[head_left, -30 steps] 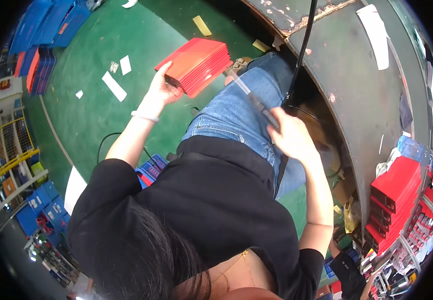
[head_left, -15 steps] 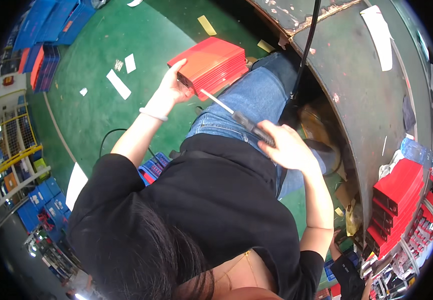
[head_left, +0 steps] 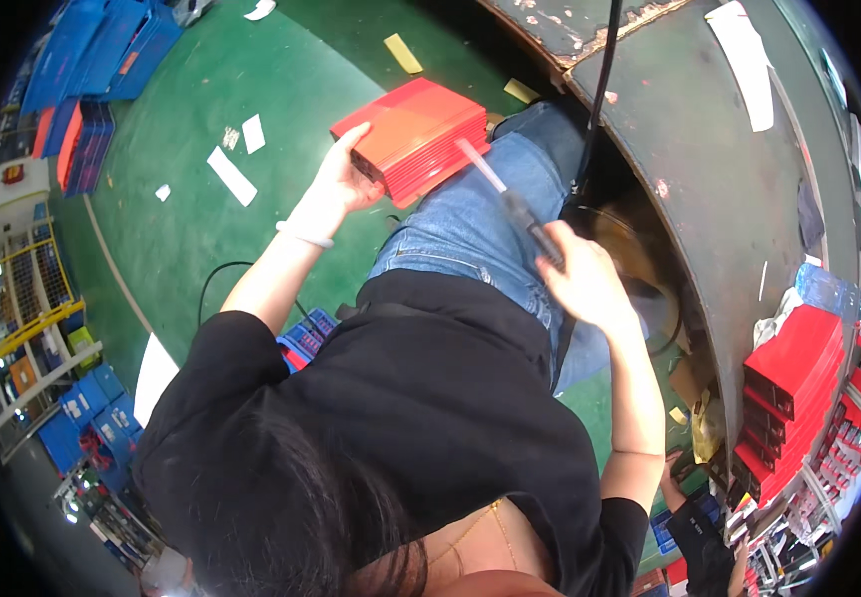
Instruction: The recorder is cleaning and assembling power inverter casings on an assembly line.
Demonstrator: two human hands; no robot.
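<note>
My left hand (head_left: 349, 181) grips the left end of a red ribbed metal housing (head_left: 412, 134), thumb on its top face and fingers beneath. The housing is held just above my thigh in blue jeans (head_left: 490, 204). In my right hand (head_left: 589, 279) is a screwdriver (head_left: 525, 221) with a dark handle and a pale shaft, gripped by the handle end. Its tip, smeared by motion, meets the right part of the ribbed side in the picture; whether it touches cannot be told.
A worn dark metal workbench (head_left: 699, 129) curves along my right, with a black cable (head_left: 604, 80) hanging before it. More red housings (head_left: 793, 368) are stacked at its near end. Paper scraps (head_left: 231, 177) lie on the green floor. Blue bins (head_left: 102, 50) stand far left. Another person (head_left: 699, 537) is at lower right.
The screwdriver's tip has moved from the housing's left corner toward the right along its ribbed side. My right hand has shifted slightly right; my left hand keeps its hold.
</note>
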